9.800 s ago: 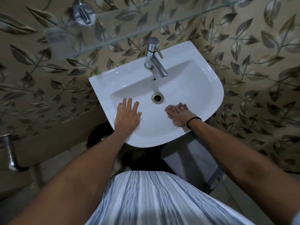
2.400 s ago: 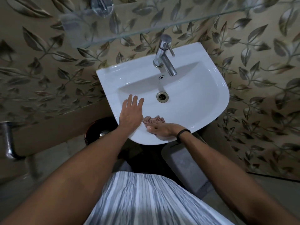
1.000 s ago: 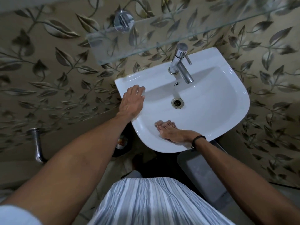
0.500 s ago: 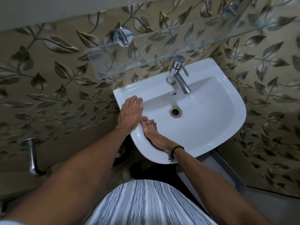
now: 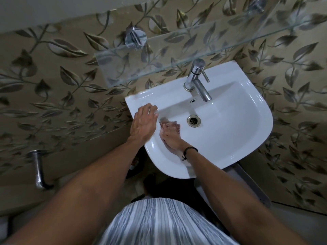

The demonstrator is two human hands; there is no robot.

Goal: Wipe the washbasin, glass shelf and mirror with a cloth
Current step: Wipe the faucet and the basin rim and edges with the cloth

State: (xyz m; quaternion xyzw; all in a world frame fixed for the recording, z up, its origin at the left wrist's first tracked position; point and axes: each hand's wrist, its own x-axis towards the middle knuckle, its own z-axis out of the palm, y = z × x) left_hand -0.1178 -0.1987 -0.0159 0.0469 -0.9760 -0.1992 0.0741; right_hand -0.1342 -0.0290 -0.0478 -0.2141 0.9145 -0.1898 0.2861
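The white washbasin is mounted on a leaf-patterned wall. My left hand rests on its left rim, fingers reaching toward the back ledge. My right hand lies flat inside the bowl, pressing a small red-patterned cloth against the left slope, just left of the drain. The cloth shows only past my fingertips and is blurred. A clear glass shelf runs across the wall above the basin. No mirror is clearly in view.
A chrome tap stands at the basin's back and juts over the bowl. Round chrome brackets hold the shelf. A metal pipe leaves the wall low on the left. A grey flat object sits below the basin's right side.
My right hand has slid the cloth from the front of the bowl up its left slope toward the drain. My left hand stays on the left rim. The camera has tilted up.
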